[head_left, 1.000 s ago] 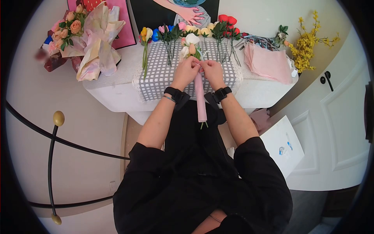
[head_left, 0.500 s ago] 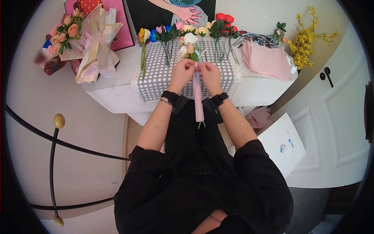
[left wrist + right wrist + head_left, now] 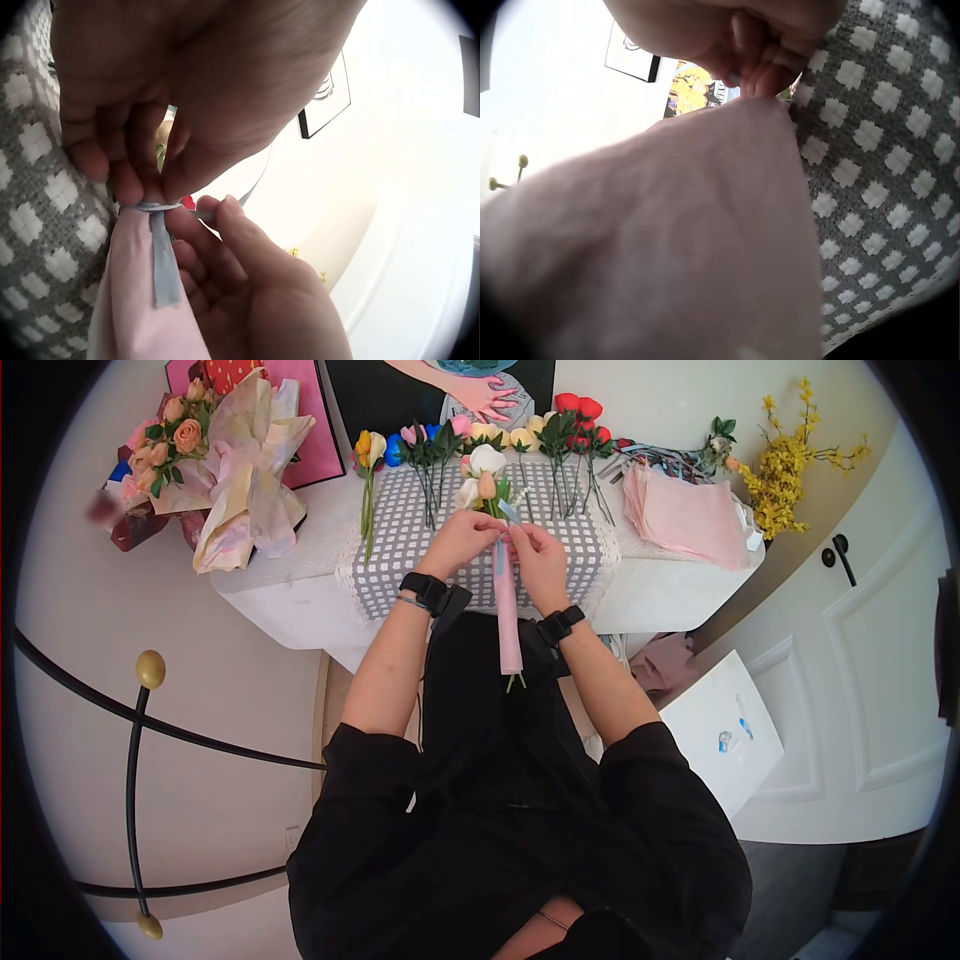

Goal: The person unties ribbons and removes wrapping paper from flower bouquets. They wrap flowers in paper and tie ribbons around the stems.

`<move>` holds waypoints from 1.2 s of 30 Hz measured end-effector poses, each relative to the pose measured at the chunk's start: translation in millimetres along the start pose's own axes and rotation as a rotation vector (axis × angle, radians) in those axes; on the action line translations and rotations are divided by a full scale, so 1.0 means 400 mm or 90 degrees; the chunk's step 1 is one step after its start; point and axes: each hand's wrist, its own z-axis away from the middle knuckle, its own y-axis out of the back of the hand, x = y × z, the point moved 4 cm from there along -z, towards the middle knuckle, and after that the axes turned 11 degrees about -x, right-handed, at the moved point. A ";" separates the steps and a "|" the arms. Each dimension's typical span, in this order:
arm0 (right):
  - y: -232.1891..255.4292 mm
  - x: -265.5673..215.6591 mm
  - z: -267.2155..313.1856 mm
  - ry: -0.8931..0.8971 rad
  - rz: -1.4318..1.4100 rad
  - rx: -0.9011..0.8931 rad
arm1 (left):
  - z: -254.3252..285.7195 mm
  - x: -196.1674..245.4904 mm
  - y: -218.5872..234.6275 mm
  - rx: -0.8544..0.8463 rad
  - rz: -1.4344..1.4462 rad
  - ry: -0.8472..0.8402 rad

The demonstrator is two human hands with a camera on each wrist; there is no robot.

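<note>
A small bouquet of white and peach tulips (image 3: 487,460) stands with its stems rolled in pink wrapping paper (image 3: 508,620). Pale blue ribbon (image 3: 166,270) circles the neck of the roll, one tail hanging down the paper. From above, my left hand (image 3: 466,542) pinches the ribbon where it crosses the neck. My right hand (image 3: 540,566) holds the ribbon's other end between thumb and forefinger, just right of the neck. In the right wrist view the wrapping paper (image 3: 667,225) covers much of the frame and hides part of the fingers' work.
Under the bouquet lies a grey-and-white checked cloth (image 3: 400,575) on a white table (image 3: 660,595). Loose yellow tulips (image 3: 369,455), red roses (image 3: 580,425) and other stems line the back. Pink sheets (image 3: 685,520) lie at right, a wrapped bouquet (image 3: 250,490) at left.
Both hands stay at the bouquet's neck. My left hand and wrist have shifted a little left and turned outward. More of the blue ribbon tail shows down the pink paper than a second ago.
</note>
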 end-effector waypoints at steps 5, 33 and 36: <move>-0.001 0.005 -0.003 0.032 -0.057 -0.012 | 0.005 0.005 0.003 -0.069 0.049 0.048; 0.022 -0.002 -0.002 -0.078 0.079 0.016 | 0.012 -0.044 0.008 -0.089 0.302 0.077; 0.030 0.012 -0.001 -0.077 0.131 0.029 | 0.015 -0.044 0.011 -0.097 0.306 0.096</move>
